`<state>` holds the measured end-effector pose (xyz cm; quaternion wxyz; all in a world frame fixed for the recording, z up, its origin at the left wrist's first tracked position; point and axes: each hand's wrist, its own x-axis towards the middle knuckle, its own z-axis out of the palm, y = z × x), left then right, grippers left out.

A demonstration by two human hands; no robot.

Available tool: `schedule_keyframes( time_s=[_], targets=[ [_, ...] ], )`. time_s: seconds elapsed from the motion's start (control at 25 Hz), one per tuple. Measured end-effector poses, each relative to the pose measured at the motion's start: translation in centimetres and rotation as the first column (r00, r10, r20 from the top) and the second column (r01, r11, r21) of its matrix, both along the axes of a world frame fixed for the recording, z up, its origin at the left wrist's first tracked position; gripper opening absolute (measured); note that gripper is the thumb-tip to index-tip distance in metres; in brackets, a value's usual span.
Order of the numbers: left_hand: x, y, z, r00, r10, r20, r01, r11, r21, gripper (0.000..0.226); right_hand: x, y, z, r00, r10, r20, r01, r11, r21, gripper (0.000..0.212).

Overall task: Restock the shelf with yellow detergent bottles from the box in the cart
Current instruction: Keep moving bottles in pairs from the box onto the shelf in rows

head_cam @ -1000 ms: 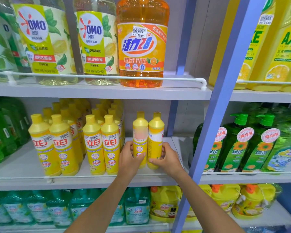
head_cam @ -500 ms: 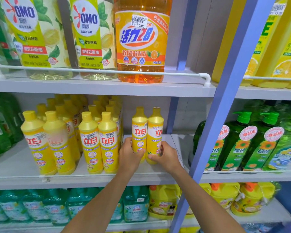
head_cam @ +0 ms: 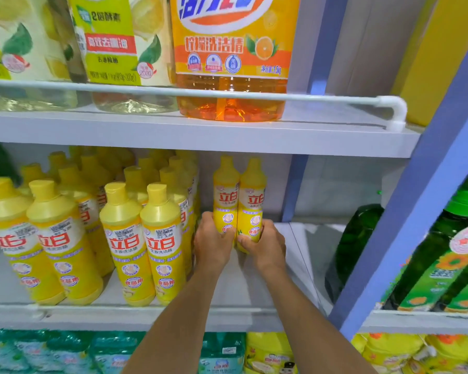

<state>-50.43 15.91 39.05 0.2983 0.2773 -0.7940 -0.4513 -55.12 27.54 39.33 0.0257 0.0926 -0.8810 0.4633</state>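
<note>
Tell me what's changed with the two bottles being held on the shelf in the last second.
The left bottle and right bottle were turned so their red-lettered labels face out, then moved deeper onto the shelf, away from its front edge. The left grip and right grip still hold one each, upright and side by side. The stocked rows of yellow bottles stayed put.

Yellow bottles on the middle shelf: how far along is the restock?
Done: rows of yellow bottles stand on the left of the shelf. In hand: the left hand grips one bottle and the right hand a second bottle, upright, side by side, just right of those rows; their bases are hidden. Left: bare shelf shows beside the pair. The box and cart are out of view, so remaining stock is unknown.
</note>
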Motion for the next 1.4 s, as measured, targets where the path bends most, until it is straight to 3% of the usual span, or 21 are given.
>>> schedule_keyframes(
  time_s=[0.28, 0.44, 0.76, 1.16, 1.4],
  targets=[
    [-4.7, -1.3, -2.5, 0.998, 0.055, -0.027, -0.055, 0.998, 0.001, 0.041, -3.9, -1.4, -2.5, 0.996, -0.079, -0.047, 0.079, 0.997, 0.001, 0.050],
    [-5.9, -1.9, -3.7, 0.998, 0.003, -0.068, -0.004, 1.000, -0.022, 0.054, -4.9, -1.6, -3.0, 0.995, -0.092, -0.046, 0.091, 0.995, -0.028, 0.054],
    [-6.0, -2.0, -4.8, 0.975, -0.113, -0.191, 0.140, 0.980, 0.138, 0.053, -5.0, -1.6, -2.9, 0.993, -0.111, -0.050, 0.106, 0.990, -0.091, 0.056],
    [-6.7, -2.6, -6.1, 0.982, -0.091, -0.168, 0.113, 0.985, 0.127, 0.049, -5.3, -1.7, -3.3, 0.988, -0.096, -0.119, 0.099, 0.995, 0.013, 0.059],
    [-6.1, -2.4, -5.2, 0.989, -0.099, -0.111, 0.114, 0.984, 0.136, 0.050, -5.0, -1.6, -3.2, 0.993, -0.078, -0.085, 0.080, 0.997, 0.017, 0.061]
  ],
)
